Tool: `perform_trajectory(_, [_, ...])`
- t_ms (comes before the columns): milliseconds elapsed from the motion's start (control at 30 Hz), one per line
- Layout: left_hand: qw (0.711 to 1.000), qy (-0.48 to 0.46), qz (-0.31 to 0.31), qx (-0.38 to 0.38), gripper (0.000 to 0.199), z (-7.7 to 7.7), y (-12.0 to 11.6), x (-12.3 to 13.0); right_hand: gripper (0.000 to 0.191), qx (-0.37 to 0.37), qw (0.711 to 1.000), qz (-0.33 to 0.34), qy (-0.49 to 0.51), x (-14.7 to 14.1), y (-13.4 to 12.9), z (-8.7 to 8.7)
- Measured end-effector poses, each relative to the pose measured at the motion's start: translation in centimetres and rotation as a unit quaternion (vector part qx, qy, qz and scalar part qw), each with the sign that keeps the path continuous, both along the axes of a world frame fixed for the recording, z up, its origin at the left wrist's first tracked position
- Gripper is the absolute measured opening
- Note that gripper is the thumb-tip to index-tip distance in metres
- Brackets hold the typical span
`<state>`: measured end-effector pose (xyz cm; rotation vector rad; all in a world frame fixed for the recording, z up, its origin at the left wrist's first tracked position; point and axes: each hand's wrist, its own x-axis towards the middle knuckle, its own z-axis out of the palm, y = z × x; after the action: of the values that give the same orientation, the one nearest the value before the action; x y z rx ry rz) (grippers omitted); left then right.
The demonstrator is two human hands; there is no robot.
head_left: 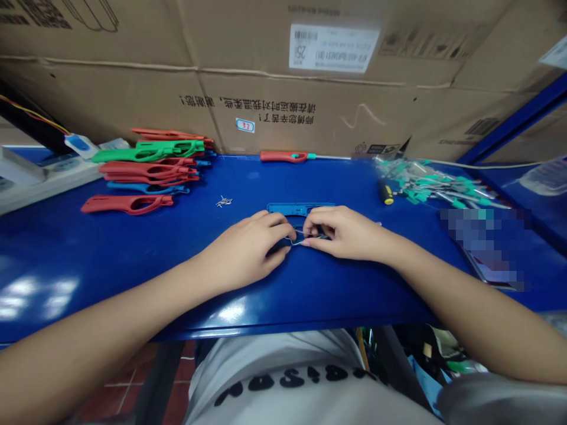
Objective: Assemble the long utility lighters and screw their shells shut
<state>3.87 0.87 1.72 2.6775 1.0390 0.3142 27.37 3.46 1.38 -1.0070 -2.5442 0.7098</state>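
Note:
Over the middle of the blue table, my left hand (254, 245) and my right hand (348, 233) face each other with bent fingers. A thin pale wire (297, 243) runs between them, its ends hidden by the fingertips. Thumb and fingers of each hand pinch it. Just behind the hands lies a blue lighter casing half (283, 208), hollow side up, partly covered by my right hand. A little to the left is a small heap of screws (224, 202).
Red, green and blue lighter casings (150, 171) are stacked at left, near a white power strip (57, 177). An orange-red lighter (283, 156) lies against the cardboard box (266, 59). At right are a screwdriver (387, 193) and many metal rods with teal parts (438, 184).

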Motion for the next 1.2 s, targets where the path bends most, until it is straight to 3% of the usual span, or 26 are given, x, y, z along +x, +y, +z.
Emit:
perform_trajectory(167, [0.998,-0.059,0.015,-0.026,0.017,-0.5,0.4,0.1,0.006,-0.019,1.0,-0.021,-0.013,-0.1,-0.1,-0.1])
perform_trajectory(400, [0.985,-0.139,0.04,-0.096,0.012,-0.7,1.0,0.0,0.011,-0.014,0.999,0.042,-0.016,0.2,-0.4,0.2])
perform_trajectory(733, [0.975,-0.163,0.029,-0.15,0.011,-0.6,1.5,0.0,0.019,-0.013,0.995,0.085,-0.044,0.3,-0.6,1.2])
perform_trajectory(1200, [0.973,-0.173,0.033,-0.149,0.009,-0.8,1.5,0.0,0.017,-0.011,0.995,0.085,-0.048,0.3,-0.5,1.1])
